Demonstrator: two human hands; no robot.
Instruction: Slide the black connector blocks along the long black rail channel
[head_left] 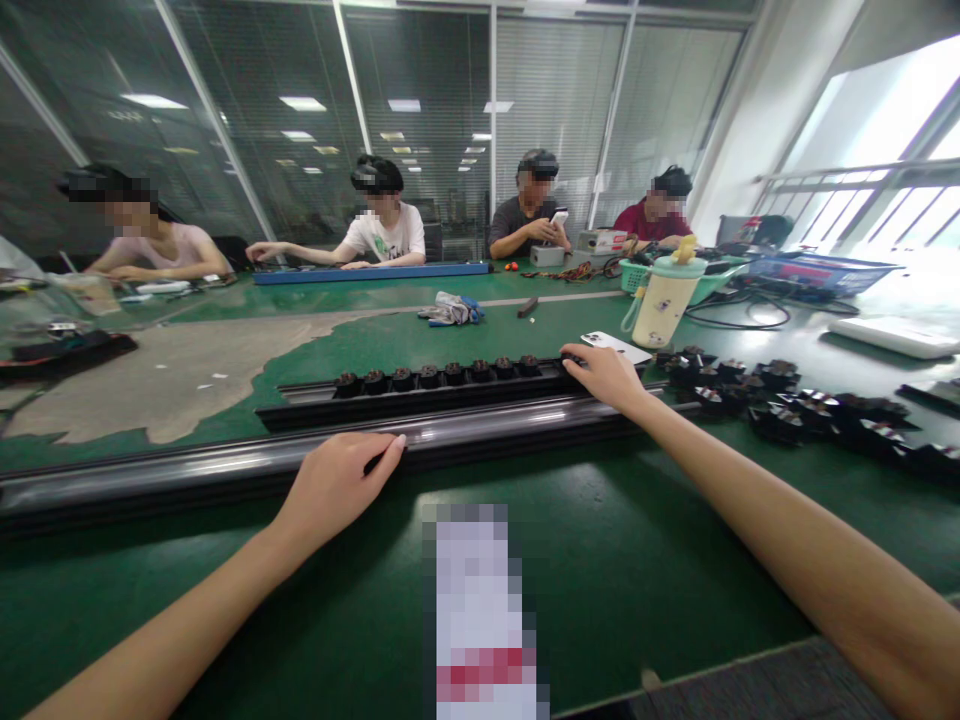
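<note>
the black rail (420, 398) lies on the green worktop (600, 540), crossing in front of the person with its long axis running side to side, the right end slightly farther off in this view. a row of round black parts (428, 376) sits along it. the right hand (609, 378) is the nearer one, over the rail's right end with its fingers bent down close together; whether they pinch a part there, i cannot tell. the glossy bar (225, 463) lies just on the near side of the rail, nearly in line with it. the left hand (337, 480) rests on that bar, thumb and fingers nearly closed, its grip unclear. loose black parts (814, 408) lie to the rail's right, and the gloves (451, 310) lie beyond it.
</note>
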